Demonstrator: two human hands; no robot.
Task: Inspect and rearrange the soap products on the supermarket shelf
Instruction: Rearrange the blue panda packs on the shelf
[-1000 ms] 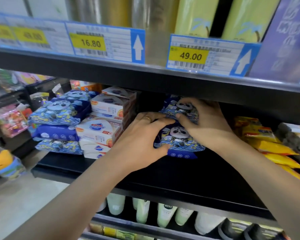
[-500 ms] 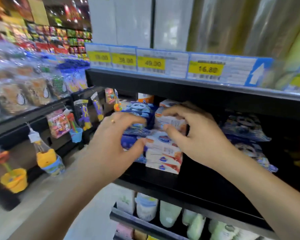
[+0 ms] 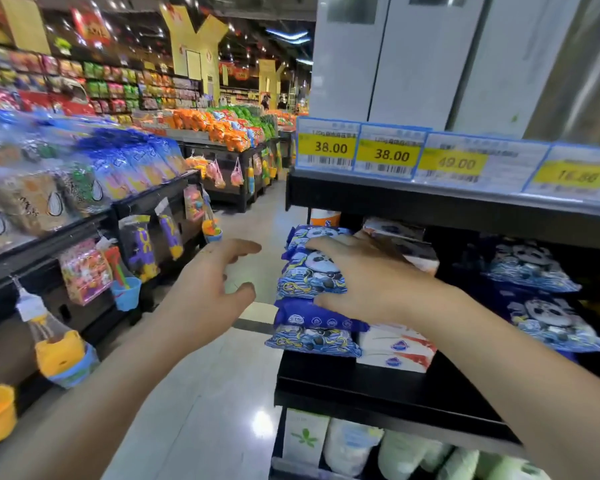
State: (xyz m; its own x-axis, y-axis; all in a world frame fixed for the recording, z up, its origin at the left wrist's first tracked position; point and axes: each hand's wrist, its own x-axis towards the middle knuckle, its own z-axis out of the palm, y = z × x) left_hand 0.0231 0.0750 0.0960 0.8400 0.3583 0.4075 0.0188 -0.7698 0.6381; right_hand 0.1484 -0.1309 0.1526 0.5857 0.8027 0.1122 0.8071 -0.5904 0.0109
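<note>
A stack of blue panda-print soap packs (image 3: 312, 336) stands at the left end of the black shelf (image 3: 361, 382). My right hand (image 3: 378, 282) grips the upper pack (image 3: 310, 275) of that stack, fingers over its top and thumb under its front edge. My left hand (image 3: 205, 292) hovers in the air left of the stack, fingers spread, holding nothing. White soap boxes (image 3: 395, 348) are stacked just right of the blue packs, partly behind my right wrist. A second pile of panda packs (image 3: 541, 306) lies further right on the same shelf.
Yellow price tags (image 3: 388, 154) line the shelf edge above. White and green pouches (image 3: 354, 445) fill the shelf below. Across the tiled aisle (image 3: 222, 393), a rack holds snack bags with hanging toys (image 3: 84, 271) and small buckets.
The view has swung left. My hands left the right panda pile, passed over the white boxes, and my right hand now holds a pack at the shelf's left end. My left hand came off.
</note>
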